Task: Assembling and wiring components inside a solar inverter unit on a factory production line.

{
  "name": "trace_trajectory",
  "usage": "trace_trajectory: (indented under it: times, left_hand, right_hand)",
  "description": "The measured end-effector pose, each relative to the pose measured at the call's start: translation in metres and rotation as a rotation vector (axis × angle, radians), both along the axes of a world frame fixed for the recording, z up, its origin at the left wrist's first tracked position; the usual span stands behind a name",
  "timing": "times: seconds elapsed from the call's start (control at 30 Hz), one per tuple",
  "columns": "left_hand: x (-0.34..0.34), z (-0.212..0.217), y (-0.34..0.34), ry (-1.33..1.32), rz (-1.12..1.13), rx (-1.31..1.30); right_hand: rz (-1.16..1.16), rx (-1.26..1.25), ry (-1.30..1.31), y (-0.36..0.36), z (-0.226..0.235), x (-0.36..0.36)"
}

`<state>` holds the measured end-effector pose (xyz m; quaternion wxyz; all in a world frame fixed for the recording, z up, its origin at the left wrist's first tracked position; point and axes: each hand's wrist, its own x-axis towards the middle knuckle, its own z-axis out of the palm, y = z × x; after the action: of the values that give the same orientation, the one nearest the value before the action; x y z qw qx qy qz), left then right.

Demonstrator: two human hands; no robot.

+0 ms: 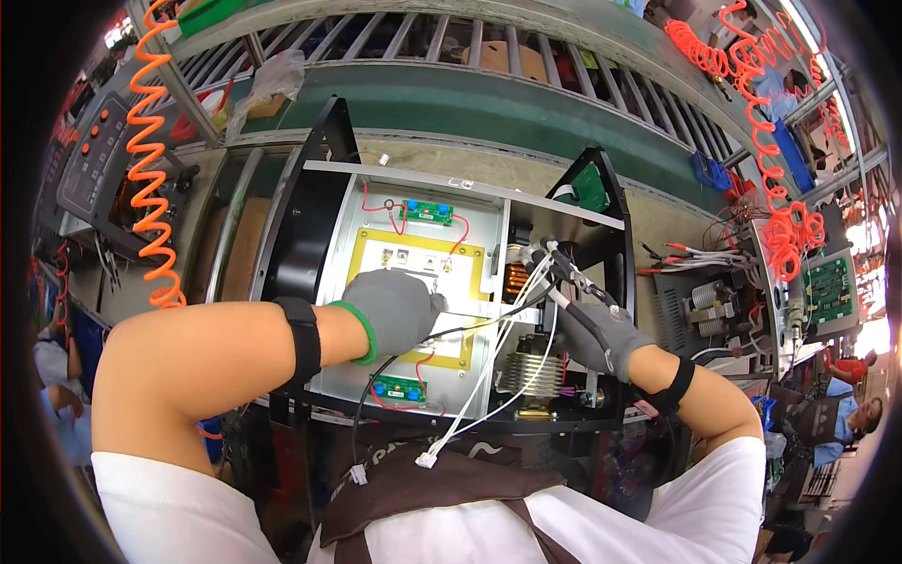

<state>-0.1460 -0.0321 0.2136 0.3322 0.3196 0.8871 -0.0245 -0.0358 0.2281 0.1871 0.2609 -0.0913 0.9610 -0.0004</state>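
My left hand (pixel 390 310), in a grey glove with a green cuff, rests over the white plate with a yellow border (pixel 366 254) inside an open metal chassis (pixel 489 209). Its fingers are bent together near the plate's middle; what they pinch, if anything, is hidden. My right hand (pixel 597 334), also gloved in grey, is closed round a bundle of black and white cables (pixel 573 282) on the chassis's right side. Thin white wires (pixel 503 352) run down from that bundle to a white connector (pixel 427 460). A black wire (pixel 362 399) crosses below my left hand.
Small green circuit boards (pixel 427 212) with red wires sit in the chassis. A finned heatsink (pixel 531 373) is near my right hand. Orange coiled hoses (pixel 150 207) hang at both sides. Beyond lies a roller conveyor (pixel 451 42); another unit (pixel 705 310) stands to the right.
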Motion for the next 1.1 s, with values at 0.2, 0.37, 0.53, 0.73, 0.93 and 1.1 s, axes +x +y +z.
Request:
trace_trajectory:
  times: [0.2, 0.37, 0.53, 0.73, 0.93, 1.1]
  left_hand:
    - [-0.007, 0.015, -0.009, 0.151, -0.164, -0.021]
    - [-0.015, 0.011, -0.006, 0.144, -0.494, -0.051]
    - [-0.021, 0.013, -0.003, 0.124, -0.596, -0.118]
    - [-0.007, 0.01, -0.009, 0.089, -0.273, 0.008]
    - [-0.005, 0.018, -0.001, 0.095, -0.272, -0.041]
    - [-0.019, 0.009, -0.002, 0.193, -0.597, -0.033]
  right_hand:
    - [-0.088, -0.011, -0.039, -0.003, 0.005, 0.001]
    - [-0.108, 0.008, -0.082, -0.008, 0.005, -0.003]
    - [-0.095, -0.006, -0.061, -0.013, 0.016, -0.003]
    - [-0.084, 0.009, -0.066, -0.007, 0.008, -0.004]
    - [-0.074, -0.009, -0.025, -0.006, 0.01, 0.0]
    - [-0.083, -0.004, -0.054, -0.01, 0.012, -0.001]
